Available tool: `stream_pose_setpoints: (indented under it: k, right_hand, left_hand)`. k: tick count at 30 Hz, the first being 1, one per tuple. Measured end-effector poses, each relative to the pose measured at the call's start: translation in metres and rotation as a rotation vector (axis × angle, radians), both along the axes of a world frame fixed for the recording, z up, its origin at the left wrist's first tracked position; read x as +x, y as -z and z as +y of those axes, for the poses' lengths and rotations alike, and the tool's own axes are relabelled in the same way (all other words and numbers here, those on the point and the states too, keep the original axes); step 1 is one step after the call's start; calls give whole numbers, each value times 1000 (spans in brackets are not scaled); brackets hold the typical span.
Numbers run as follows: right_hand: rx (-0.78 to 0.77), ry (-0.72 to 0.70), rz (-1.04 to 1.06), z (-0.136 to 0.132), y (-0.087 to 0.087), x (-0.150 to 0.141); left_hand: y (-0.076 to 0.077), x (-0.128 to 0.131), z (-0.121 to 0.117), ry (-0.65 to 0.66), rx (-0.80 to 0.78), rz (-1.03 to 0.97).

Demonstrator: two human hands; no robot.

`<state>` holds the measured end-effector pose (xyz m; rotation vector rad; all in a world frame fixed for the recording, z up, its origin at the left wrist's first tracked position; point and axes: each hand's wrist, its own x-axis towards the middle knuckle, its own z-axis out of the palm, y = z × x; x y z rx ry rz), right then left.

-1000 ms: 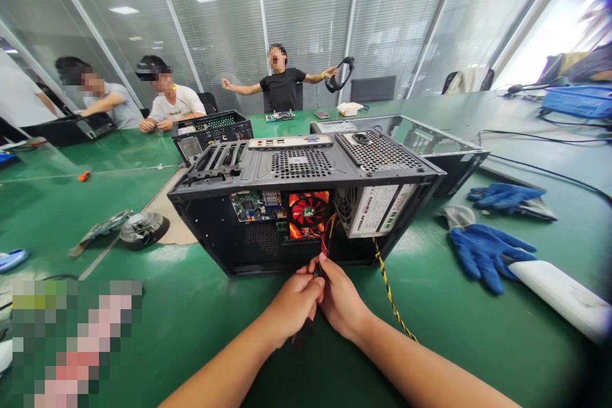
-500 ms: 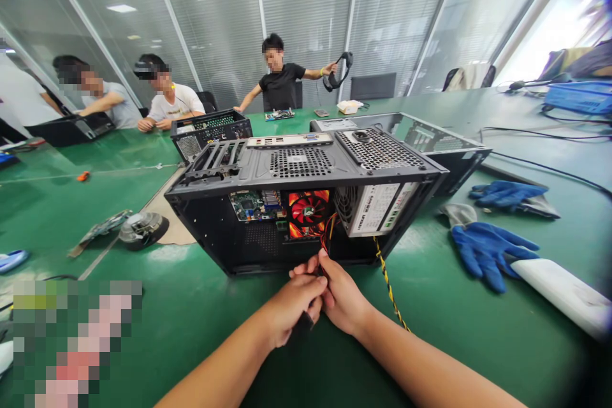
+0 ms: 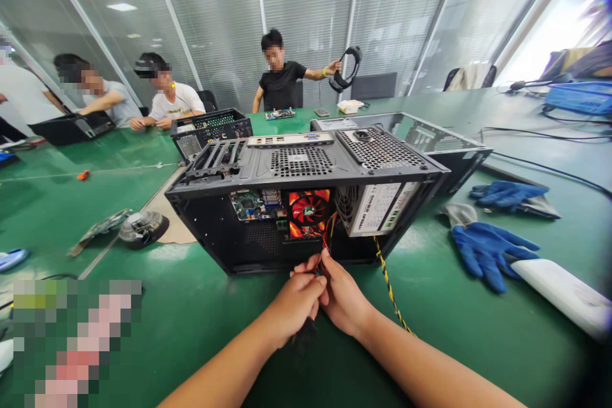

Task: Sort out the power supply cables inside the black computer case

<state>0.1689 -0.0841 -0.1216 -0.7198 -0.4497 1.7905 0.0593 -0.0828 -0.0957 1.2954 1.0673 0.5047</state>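
Observation:
An open black computer case (image 3: 296,169) lies on its side on the green table (image 3: 201,319), showing a red fan (image 3: 308,209), a motherboard (image 3: 251,203) and a silver power supply (image 3: 375,207). My left hand (image 3: 291,303) and my right hand (image 3: 342,296) meet just in front of the case opening. Both are closed, pinching a bundle of red and black wires (image 3: 326,239) that runs out of the case; the connector itself is hidden between the fingers. A yellow and black cable (image 3: 389,290) trails from the power supply past my right wrist.
Two blue gloves (image 3: 482,248) lie right of the case beside a white object (image 3: 561,293). A cooler and circuit board (image 3: 138,228) sit at the left. Another case (image 3: 210,131) and a side panel stand behind. Several people sit at the table's far side.
My hands stay pinched on the wires, shifting only slightly. The person in black across the table has lowered one arm and sat upright, still holding up a black headset.

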Motion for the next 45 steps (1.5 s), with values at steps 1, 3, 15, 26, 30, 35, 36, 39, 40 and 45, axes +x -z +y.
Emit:
stream_pose_setpoints:
  k: [1, 3, 15, 26, 30, 35, 36, 39, 40, 45]
  right_hand:
    - [3, -8, 0, 0, 0, 0]
    - [14, -22, -10, 0, -1, 1]
    - [49, 12, -103, 0, -3, 0]
    - [42, 33, -22, 0, -2, -2]
    - [15, 40, -38, -1, -2, -1]
    - [0, 48, -102, 0, -1, -1]
    - [10, 49, -99, 0, -1, -1]
    - [31, 49, -101, 1, -1, -2]
    - [27, 50, -108, 1, 0, -2]
    - [-6, 62, -99, 0, 0, -1]
  left_hand:
    - [-1, -1, 1, -6, -133, -117]
    - [-2, -6, 2, 6, -363, -322]
    - [7, -7, 5, 26, -342, -246]
    - [5, -1, -2, 8, 527, 530]
    - [7, 0, -1, -5, 359, 280]
    - [6, -2, 2, -36, -177, -180]
    - [6, -3, 3, -11, -257, -238]
    - [4, -5, 4, 33, -309, -265]
    - [4, -5, 4, 27, -244, -217]
    - [6, -1, 2, -28, 279, 225]
